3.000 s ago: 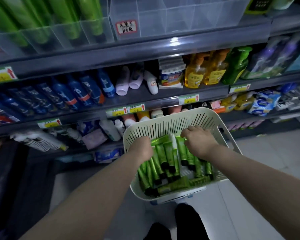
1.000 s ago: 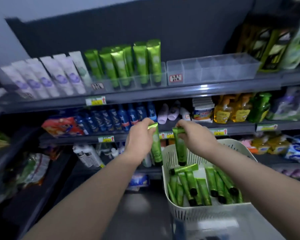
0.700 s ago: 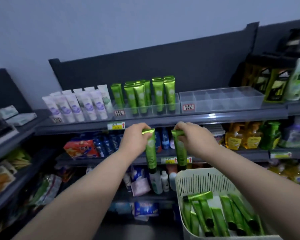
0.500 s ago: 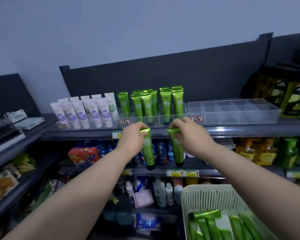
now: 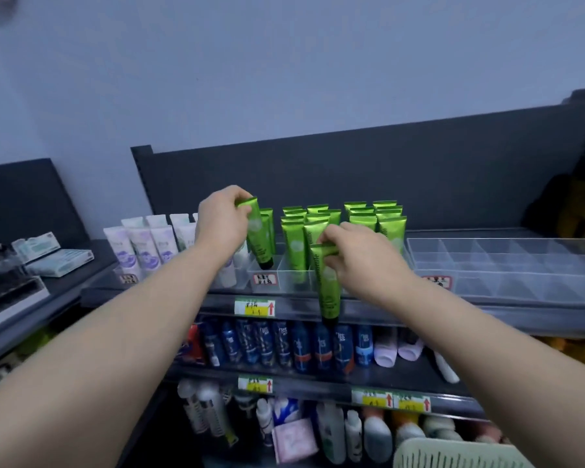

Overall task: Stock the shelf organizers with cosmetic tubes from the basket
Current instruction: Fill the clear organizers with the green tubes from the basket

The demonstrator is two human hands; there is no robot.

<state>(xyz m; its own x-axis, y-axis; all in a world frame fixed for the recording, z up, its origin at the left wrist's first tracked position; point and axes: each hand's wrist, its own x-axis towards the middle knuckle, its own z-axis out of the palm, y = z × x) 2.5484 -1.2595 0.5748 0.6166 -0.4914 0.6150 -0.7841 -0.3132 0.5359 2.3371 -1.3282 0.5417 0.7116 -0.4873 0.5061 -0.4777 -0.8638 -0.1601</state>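
- The left hand [image 5: 221,224] is raised to the top shelf [image 5: 436,317], near its left end. Its fingers [image 5: 238,193] are clamped on the crimped top of a green tube.
- This left tube [image 5: 258,231] hangs cap down and slightly tilted. Its black cap is at the rim of the left-end compartment of the clear organizer [image 5: 291,280]; whether it is already inside cannot be told.
- The right hand [image 5: 355,258] is lower and nearer the shelf's front edge, with its fingers [image 5: 330,234] pinched on the top of a second tube.
- This right tube [image 5: 328,288] hangs upright, cap down, in front of the organizer. Its cap reaches below the shelf's front edge, so it is outside any compartment.
- Rows of green tubes [image 5: 390,228] stand cap down in the organizer behind both hands — packed close, crimped ends up.
- White tubes [image 5: 142,244] stand just left of the organizer.
- A second organizer [image 5: 507,275], clear and divided, sits to the right on the same shelf.
- Blue bottles [image 5: 281,346] line the shelf below.
- Only the rim of the basket [image 5: 453,452] shows — at the lower right, well below the hands.
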